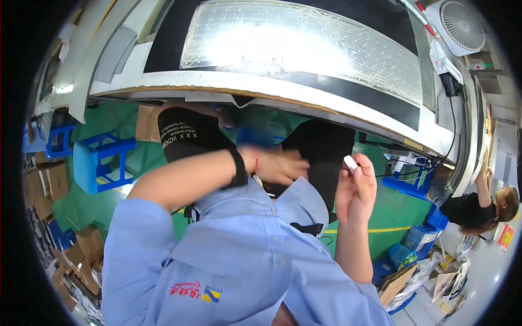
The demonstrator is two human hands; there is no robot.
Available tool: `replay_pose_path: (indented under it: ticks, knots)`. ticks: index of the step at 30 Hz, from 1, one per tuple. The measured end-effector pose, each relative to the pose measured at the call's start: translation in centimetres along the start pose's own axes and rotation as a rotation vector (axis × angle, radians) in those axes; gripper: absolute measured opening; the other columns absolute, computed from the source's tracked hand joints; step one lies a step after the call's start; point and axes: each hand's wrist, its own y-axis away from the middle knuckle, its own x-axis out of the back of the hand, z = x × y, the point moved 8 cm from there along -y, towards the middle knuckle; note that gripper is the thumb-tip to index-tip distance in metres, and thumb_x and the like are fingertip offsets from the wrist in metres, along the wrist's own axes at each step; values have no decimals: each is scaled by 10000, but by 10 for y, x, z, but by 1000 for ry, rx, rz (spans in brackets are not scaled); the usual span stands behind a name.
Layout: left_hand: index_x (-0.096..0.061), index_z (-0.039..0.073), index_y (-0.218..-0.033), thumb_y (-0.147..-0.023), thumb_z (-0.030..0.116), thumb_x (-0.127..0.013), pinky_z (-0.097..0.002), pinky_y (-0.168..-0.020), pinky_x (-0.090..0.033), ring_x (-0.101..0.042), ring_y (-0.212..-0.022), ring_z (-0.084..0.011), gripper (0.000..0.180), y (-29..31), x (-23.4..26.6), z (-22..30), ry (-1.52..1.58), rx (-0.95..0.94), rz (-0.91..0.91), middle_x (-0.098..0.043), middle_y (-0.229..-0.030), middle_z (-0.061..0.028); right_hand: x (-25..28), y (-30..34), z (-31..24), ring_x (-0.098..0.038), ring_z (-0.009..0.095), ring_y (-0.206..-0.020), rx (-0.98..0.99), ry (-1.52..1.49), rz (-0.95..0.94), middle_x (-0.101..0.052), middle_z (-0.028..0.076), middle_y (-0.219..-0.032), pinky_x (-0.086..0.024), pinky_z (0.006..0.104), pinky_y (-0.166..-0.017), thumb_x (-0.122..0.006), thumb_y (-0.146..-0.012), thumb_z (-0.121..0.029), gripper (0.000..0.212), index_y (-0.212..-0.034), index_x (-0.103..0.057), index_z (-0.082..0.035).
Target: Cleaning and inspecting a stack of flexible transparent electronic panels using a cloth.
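Observation:
A small white block (351, 163) is pinched between the thumb and fingers of my right hand (357, 187), raised beside my right thigh. What kind of block it is, I cannot make out. My left hand (280, 165) reaches across my lap, slightly blurred, its fingers stretched out by the dark trousers (318, 149) and the hem of my light blue shirt (234, 244). Nothing shows in its fingers. On the bench ahead, a clear, flat sheet with a fine pattern (380, 70) lies over a black mat (359, 87), with strong glare at its middle.
The bench's front edge (217, 89) runs across above my knees. At the far right stand a white fan (462, 24) and a black cable (454, 119). Blue stools (92, 168) and cardboard boxes (87, 244) are at the left. Another person (473, 209) works at the right.

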Motion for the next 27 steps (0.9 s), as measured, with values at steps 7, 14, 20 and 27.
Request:
replay_pose_path:
  ticks: [7, 14, 20, 27]
  knots:
    - [-444, -59, -1413, -967, 357, -578, -485, -1104, -389, -418, -1382, -387, 624, 68, 28, 43, 468, 10, -101, -468, -1439, -274, 21, 6, 6, -639, 161, -995, -106, 115, 30, -654, 88, -1111, -537, 288, -873, -655, -894, 64, 348, -1228, -585, -5]
    - [-454, -17, -1416, -944, 377, -600, -522, -1139, -340, -363, -1409, -433, 633, 112, 24, 15, 292, 304, 54, -379, -1521, -261, 20, 13, 30, -654, 166, -892, -234, 135, 30, -656, 96, -1051, -542, 266, -756, -627, -937, 27, 305, -1234, -578, -18]
    - [-480, -17, -1368, -991, 252, -531, -474, -996, -450, -518, -1209, -429, 465, 22, 20, 78, 504, -121, 34, -494, -1364, -245, 4, 3, 10, -675, 189, -929, -195, 199, 28, -651, 137, -1140, -566, 277, -806, -552, -991, -8, 302, -1291, -562, 32]
    - [-556, 60, -1360, -854, 165, -784, -268, -762, -486, -572, -882, -149, 565, 51, 103, 82, 753, -4, 514, -591, -1036, -67, -33, 0, 50, -638, 199, -1076, -306, 164, -102, -627, 146, -1199, -540, 315, -892, -497, -1014, -34, 288, -1300, -495, 1]
